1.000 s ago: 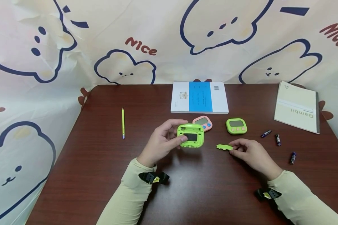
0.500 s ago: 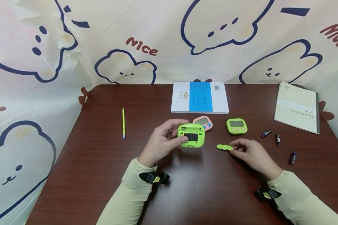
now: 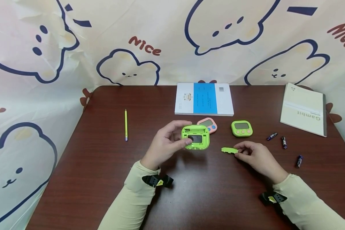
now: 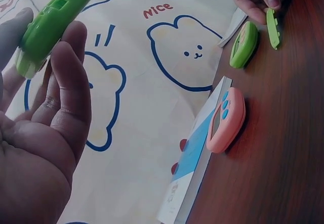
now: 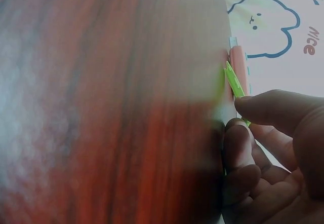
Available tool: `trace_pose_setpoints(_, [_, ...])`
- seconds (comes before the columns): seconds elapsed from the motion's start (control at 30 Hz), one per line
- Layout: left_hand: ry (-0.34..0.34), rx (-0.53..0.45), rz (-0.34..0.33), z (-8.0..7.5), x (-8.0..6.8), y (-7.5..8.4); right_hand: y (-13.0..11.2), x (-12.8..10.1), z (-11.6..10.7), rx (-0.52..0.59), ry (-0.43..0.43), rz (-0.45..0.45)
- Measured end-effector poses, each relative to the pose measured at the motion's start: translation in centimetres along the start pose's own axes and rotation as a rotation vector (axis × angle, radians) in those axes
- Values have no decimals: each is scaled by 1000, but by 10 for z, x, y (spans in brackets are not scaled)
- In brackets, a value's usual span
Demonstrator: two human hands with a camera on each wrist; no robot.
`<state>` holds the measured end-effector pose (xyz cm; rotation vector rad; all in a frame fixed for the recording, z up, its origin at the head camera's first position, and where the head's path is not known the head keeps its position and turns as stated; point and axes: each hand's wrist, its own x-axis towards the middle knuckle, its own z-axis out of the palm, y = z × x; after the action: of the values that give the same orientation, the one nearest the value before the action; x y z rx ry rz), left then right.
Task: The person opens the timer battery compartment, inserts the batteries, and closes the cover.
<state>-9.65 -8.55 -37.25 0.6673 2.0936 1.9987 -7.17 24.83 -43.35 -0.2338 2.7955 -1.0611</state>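
Note:
In the head view, my left hand (image 3: 164, 143) grips a green digital timer (image 3: 199, 146) above the table, thumb across its back. That back faces me, with a dark rectangular panel and an uncovered battery slot along the top. My right hand (image 3: 257, 156) pinches a thin green battery cover (image 3: 228, 150) between thumb and fingers, low over the table to the right of the timer. The left wrist view shows the held timer (image 4: 55, 21) edge-on, and the cover (image 4: 273, 29) hanging from the right fingertips.
Beyond the hands lie a pink timer (image 3: 211, 126), partly hidden by the held one, and a second green timer (image 3: 241, 128). Batteries (image 3: 272, 136) are scattered at right. A blue-and-white book (image 3: 204, 99), a notebook (image 3: 303, 108) and a pencil (image 3: 126, 125) lie farther back.
The timer in my left hand has tilted slightly, and its dark panel now catches more light. My right hand and the battery cover stay in place.

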Motion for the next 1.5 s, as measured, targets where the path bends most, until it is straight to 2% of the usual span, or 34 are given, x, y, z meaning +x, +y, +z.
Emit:
trace_pose_setpoints(0.2, [-8,-42,-6,1,1,0,1,0,1,7,1,-5])
trace_pose_setpoints(0.63, [14,-48,-2,-1,0,1,0,0,1,3,2,-5])
trace_pose_setpoints(1.03, [17,1,32,0,0,4,0,1,1,-26,19,-27])
trace_pose_setpoints(1.5, [23,-1,40,0,0,5,-2,4,-1,-55,-2,-23])
